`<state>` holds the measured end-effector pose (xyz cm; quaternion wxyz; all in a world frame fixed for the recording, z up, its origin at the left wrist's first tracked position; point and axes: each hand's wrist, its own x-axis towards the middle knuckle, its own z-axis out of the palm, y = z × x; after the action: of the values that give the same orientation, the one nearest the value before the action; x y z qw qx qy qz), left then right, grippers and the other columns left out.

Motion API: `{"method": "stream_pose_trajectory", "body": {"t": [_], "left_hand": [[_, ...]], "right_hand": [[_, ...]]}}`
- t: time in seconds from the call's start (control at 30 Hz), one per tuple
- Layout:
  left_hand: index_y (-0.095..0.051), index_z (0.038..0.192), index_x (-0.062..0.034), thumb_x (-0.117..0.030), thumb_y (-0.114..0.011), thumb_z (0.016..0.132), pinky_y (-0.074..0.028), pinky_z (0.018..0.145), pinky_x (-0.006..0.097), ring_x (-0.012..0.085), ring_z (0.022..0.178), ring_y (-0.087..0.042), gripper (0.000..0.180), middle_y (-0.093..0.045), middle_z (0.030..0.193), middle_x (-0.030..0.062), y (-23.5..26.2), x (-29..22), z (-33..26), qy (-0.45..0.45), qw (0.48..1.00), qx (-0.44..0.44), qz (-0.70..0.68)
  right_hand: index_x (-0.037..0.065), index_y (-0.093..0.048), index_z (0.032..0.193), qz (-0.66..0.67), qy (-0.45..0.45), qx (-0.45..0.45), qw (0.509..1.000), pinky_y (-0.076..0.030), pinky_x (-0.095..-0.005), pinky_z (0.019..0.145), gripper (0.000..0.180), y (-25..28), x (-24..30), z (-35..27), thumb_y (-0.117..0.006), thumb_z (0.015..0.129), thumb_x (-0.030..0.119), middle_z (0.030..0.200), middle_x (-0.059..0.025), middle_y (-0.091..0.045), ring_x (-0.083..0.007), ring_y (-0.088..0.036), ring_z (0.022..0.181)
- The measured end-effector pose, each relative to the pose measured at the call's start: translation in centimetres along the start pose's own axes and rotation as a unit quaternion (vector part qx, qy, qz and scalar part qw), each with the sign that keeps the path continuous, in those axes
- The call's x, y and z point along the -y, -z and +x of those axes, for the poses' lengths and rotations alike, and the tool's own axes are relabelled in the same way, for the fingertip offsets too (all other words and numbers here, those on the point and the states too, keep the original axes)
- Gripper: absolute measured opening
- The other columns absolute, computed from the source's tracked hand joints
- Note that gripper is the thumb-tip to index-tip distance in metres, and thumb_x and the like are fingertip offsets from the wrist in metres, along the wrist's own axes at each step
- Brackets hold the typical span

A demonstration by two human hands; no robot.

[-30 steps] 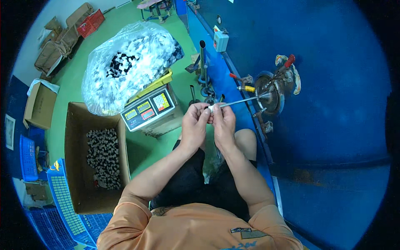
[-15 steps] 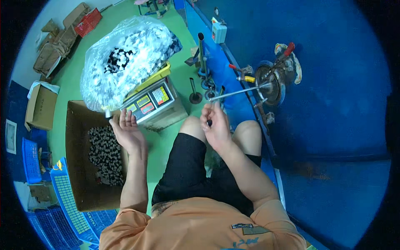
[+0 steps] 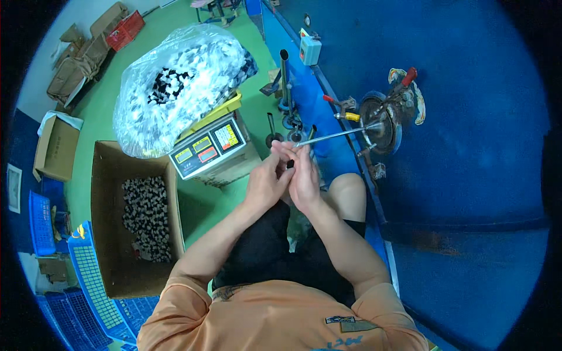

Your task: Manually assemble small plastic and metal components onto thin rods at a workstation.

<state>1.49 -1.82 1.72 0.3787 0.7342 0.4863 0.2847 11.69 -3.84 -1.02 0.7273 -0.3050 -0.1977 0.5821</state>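
My two hands meet in front of my lap, at the near end of a thin metal rod point(image 3: 336, 135). A small black piece point(image 3: 290, 164) shows between them. My left hand point(image 3: 266, 182) is closed, thumb and fingers against the piece. My right hand point(image 3: 305, 182) curls around the piece from the other side, its fingertips close to the rod's end. Whether the rod is touched, and what else the fingers cover, I cannot tell. The rod runs right to a round, worn metal fixture point(image 3: 377, 124) with red-handled clamps.
Left of me stands a deep cardboard box point(image 3: 105, 205) with many small black-and-white pieces point(image 3: 146, 216). Beyond it, a clear plastic bag point(image 3: 140, 117) of similar pieces rests in a yellow tray point(image 3: 219, 111) on a scale point(image 3: 205, 151). A blue panel point(image 3: 468, 164) fills the right.
My left hand has moved right, from over the box's edge beside the scale to my right hand. A black-and-white piece near its fingers there is gone from that spot.
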Motion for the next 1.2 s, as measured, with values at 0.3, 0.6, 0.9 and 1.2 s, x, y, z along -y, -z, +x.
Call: {"method": "stream_pose_trajectory", "body": {"t": [0.3,0.6,0.9,1.2], "left_hand": [[-0.061,0.097,-0.0014,-0.008,-0.062,0.089,-0.047,0.060,0.024,0.0148,0.064,-0.056,0.010,-0.060,0.079,0.0063,0.4,0.6,1.6,0.085,0.949,0.030,-0.303],[-0.057,0.105,-0.0014,-0.004,-0.059,0.093,-0.052,0.065,0.022,0.0129,0.070,-0.062,0.012,-0.062,0.086,0.0073,0.2,0.7,2.1,0.157,0.766,-0.001,-0.623],[-0.057,0.104,-0.0006,-0.003,-0.060,0.092,-0.052,0.067,0.022,0.0135,0.070,-0.062,0.013,-0.061,0.086,0.0075,-0.3,1.1,2.4,0.130,0.799,-0.011,-0.587],[-0.056,0.105,0.0001,-0.003,-0.059,0.092,-0.051,0.067,0.023,0.0135,0.071,-0.061,0.014,-0.061,0.085,0.0070,-0.7,-0.8,2.4,0.089,0.849,-0.032,-0.520]], "right_hand": [[0.001,-0.055,0.116,-0.187,0.106,-0.062,0.975,-0.044,-0.0327,0.094,0.053,2.2,0.3,0.7,-0.027,0.105,0.044,0.118,-0.0142,-0.061,-0.0209,-0.057,0.108],[0.002,-0.056,0.112,-0.121,0.075,-0.088,0.986,-0.046,-0.0295,0.084,0.041,2.1,0.6,0.5,-0.036,0.105,0.036,0.101,-0.0101,-0.063,-0.0162,-0.059,0.091],[0.001,-0.056,0.108,-0.121,0.084,-0.095,0.985,-0.046,-0.0289,0.083,0.038,1.8,0.9,0.5,-0.036,0.105,0.034,0.096,-0.0084,-0.062,-0.0147,-0.058,0.086],[0.002,-0.055,0.108,-0.171,0.122,-0.069,0.975,-0.046,-0.0263,0.076,0.028,1.4,1.0,0.4,-0.044,0.103,0.027,0.093,-0.0074,-0.060,-0.0126,-0.055,0.081]]}}
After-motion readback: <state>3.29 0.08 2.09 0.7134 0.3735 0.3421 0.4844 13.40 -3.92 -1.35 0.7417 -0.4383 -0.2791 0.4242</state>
